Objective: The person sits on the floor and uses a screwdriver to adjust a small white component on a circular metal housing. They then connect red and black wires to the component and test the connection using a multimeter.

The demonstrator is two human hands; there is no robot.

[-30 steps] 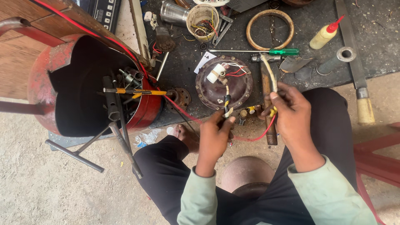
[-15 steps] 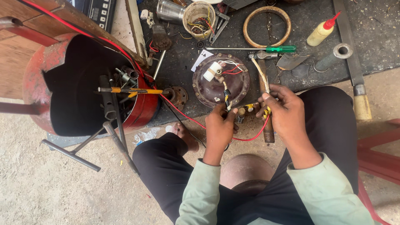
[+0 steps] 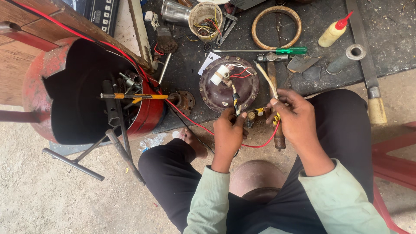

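Head cam: left hand (image 3: 229,130) is pinched shut on a striped wire (image 3: 235,100) running up to the round maroon motor cover (image 3: 248,89) on the dark mat (image 3: 390,39). Right hand (image 3: 294,115) is closed around yellow-tipped wires (image 3: 276,119), hammer (image 3: 274,82) just beside it. Red gas-cylinder bin (image 3: 39,73) sits well off to the left.

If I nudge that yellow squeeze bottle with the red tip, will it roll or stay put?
The yellow squeeze bottle lies on its side on the dark mat, so it would probably roll sideways. It looks like light, soft plastic, likely dented by a firm grip. Its tapered nozzle may make it curve.
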